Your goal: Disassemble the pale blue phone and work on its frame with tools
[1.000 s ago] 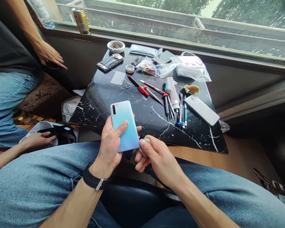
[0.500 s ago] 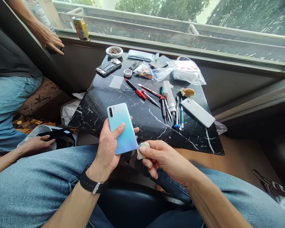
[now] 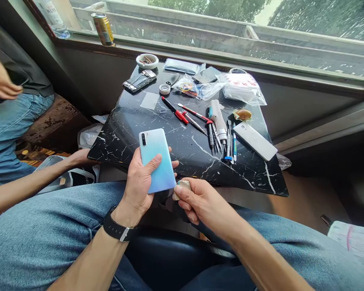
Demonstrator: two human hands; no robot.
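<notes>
Moved since earlier: co-worker's hand (image 3: 0, 83) drawn leftward; left hand (image 3: 133, 186) clamps pale-blue smartphone (image 3: 160, 145), back cover fitted; right hand (image 3: 200, 200), apart, pinches folded cloth (image 3: 182, 190).

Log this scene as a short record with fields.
Left hand: holds a pale blue smartphone, back facing up
Right hand: pinches a small folded cloth or tissue beside the phone's lower edge
Surface: black marble-pattern tabletop
On surface: opened phone, white phone, screwdrivers, clear plastic bags
Nearby: another person's hand by the tabletop's edge
</notes>
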